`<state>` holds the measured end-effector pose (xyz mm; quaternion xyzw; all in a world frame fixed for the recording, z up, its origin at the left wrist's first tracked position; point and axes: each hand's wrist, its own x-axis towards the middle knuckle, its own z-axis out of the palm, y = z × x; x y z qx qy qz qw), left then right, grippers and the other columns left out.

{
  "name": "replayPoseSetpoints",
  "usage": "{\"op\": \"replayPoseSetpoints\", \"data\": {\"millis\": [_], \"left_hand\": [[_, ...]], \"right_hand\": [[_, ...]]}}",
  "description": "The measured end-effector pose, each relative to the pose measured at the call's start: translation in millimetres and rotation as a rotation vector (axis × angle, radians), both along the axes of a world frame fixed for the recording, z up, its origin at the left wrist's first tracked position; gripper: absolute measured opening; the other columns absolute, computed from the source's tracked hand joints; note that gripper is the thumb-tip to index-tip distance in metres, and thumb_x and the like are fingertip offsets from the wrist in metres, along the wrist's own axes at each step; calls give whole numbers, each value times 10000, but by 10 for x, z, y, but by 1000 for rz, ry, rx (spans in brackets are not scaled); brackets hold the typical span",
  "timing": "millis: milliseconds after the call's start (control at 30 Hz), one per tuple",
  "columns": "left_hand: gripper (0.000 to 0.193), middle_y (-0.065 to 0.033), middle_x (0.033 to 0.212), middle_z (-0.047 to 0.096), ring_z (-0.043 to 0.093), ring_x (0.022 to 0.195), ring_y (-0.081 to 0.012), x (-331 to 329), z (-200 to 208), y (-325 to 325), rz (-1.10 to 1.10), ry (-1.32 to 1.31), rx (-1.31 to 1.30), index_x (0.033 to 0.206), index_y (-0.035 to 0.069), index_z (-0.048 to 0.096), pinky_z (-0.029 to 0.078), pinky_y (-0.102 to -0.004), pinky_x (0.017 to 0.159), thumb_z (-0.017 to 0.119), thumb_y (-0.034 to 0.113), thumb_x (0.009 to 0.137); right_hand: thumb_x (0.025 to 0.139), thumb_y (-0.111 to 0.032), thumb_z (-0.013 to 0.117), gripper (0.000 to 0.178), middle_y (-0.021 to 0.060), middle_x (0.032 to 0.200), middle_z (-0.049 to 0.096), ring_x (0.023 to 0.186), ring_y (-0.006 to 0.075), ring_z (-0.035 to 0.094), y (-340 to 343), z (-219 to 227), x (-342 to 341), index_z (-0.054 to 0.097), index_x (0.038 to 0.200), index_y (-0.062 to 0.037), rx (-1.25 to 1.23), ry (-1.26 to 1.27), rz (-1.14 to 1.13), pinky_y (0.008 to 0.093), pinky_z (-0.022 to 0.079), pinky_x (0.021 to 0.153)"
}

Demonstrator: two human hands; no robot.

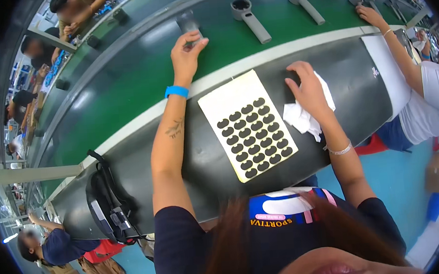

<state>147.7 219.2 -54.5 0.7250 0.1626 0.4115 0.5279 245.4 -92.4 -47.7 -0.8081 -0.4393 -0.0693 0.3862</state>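
Note:
On the green conveyor belt (144, 65), my left hand (186, 54), wearing a blue wristband, curls its fingers and thumb about the lower end of a grey handled part (188, 23). That part is smeared by motion. Beside the sheet, my right hand (306, 89) hangs above a crumpled white cloth (303, 121), fingers apart and holding nothing. Between my forearms a pale sheet (231, 95) bears rows of black oval stickers (252, 149), notched at the edges. It rests on the dark worktop (349, 80).
Further right on the belt lie a grey part with a round open head (251, 21) and another like it (306, 4). A black bag (108, 197) stands at the worktop's left. A co-worker's hand (372, 15) reaches over the belt at right; others sit across and at left.

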Motion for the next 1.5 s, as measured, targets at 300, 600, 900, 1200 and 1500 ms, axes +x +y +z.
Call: {"op": "replayPoseSetpoints", "data": {"millis": [300,600,900,1200,1500], "left_hand": [[400,-118,1320,482,572,602,-107,-492,388,-336,13,358,551,1169,97,601,489,-239,602,710,150,788],[794,-211,1385,369,349,1280,-394,-942,52,-1362,-459,406,713,1263,-19,477,310,-450,1065,787,407,669],[786,-218,1367,377,350,1275,-394,-969,-54,-1335,-403,369,772,1254,-26,469,309,-451,1063,750,451,696],[781,-217,1380,355,322,1295,-386,-978,-32,-1387,-412,377,768,1273,-19,447,281,-459,1075,729,454,719],[821,-230,1369,357,338,1276,-406,-994,-43,-1400,-387,324,665,1267,-15,448,305,-453,1063,785,422,659]], "right_hand": [[822,-1,612,163,122,1003,596,878,254,619,30,201,-456,612,985,-12,73,130,167,328,483,771],[832,-27,609,78,111,841,528,752,239,584,190,50,-600,561,886,2,-55,152,197,329,469,674],[821,11,596,59,69,830,533,723,166,570,256,213,-426,570,860,-25,-111,273,242,288,466,687],[798,-214,698,563,135,911,610,861,274,619,1391,-23,274,419,1269,-85,-65,-11,15,363,488,740],[778,-208,731,695,53,827,614,750,114,560,911,562,172,311,1306,-41,211,716,150,231,431,646]]}}
